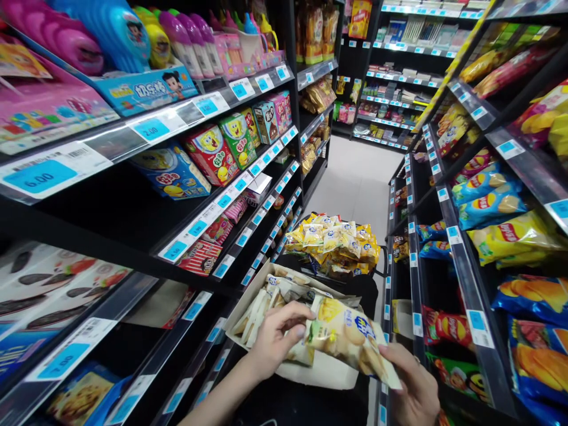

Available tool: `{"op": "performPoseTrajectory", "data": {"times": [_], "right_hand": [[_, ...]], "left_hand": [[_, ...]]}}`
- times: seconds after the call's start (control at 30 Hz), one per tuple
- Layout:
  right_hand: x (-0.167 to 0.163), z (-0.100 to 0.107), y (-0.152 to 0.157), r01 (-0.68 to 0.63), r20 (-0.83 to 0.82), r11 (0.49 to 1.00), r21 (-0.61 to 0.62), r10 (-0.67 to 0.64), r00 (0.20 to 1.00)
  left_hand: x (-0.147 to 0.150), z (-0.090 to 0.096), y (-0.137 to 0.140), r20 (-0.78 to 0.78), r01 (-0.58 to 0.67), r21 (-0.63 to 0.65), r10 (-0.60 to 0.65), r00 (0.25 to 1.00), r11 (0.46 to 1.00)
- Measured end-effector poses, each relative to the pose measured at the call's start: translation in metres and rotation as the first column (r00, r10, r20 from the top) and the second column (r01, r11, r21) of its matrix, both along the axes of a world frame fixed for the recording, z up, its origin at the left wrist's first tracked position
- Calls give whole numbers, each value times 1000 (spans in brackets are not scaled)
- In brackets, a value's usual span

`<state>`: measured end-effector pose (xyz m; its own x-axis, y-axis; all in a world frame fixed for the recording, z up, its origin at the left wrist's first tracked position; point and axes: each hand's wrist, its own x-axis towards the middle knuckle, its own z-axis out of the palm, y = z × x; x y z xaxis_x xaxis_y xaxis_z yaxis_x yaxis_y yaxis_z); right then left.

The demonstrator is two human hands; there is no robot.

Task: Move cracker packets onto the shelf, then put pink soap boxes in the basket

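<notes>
Between my two hands is a pale yellow snack bag [344, 331] with a blue logo, tilted down to the right. My left hand [284, 334] pinches its left end between thumb and fingers. At the other end my right hand [412, 378] grips the bag's lower right corner. Beneath it stands an open white cardboard box [323, 374] with several similar packets [288, 287] lying in it. Just beyond the box, a heap of small yellow and white packets [331, 239] rests on something dark.
On the left, shelves hold boxed snacks [217, 157] and candy toys [119, 35] above price labels [153, 127]. Chip bags [515, 236] fill racks on the right. The grey aisle floor [355, 171] leads to shelves [394, 89] at the back.
</notes>
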<state>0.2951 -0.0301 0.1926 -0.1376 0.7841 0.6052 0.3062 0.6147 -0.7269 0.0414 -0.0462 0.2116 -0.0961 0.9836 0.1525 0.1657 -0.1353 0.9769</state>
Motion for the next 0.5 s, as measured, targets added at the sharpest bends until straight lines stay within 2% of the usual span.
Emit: {"op": "performPoseTrajectory", "data": {"times": [0.1, 0.2, 0.27, 0.33, 0.4, 0.5], "right_hand": [[-5, 5, 2, -108, -160, 990, -86, 93, 983], [-16, 4, -3, -29, -183, 954, -300, -28, 983], [-23, 2, -7, 45, -250, 862, -505, -196, 948], [-27, 0, -8, 20, -311, 747, -665, -301, 901], [-26, -1, -6, -64, -308, 663, -745, -258, 916], [-21, -5, -2, -82, -217, 605, -792, -154, 964]], "left_hand": [[1, 1, 2, 198, -28, -148, 58, 978, 989], [5, 3, 6, 258, -48, -336, 140, 956, 941], [8, 6, 8, 321, -38, -397, 177, 930, 917], [9, 8, 10, 381, -24, -405, 192, 905, 914], [10, 10, 11, 392, 10, -399, 161, 906, 917], [10, 9, 12, 319, 19, -394, 117, 941, 919]]}}
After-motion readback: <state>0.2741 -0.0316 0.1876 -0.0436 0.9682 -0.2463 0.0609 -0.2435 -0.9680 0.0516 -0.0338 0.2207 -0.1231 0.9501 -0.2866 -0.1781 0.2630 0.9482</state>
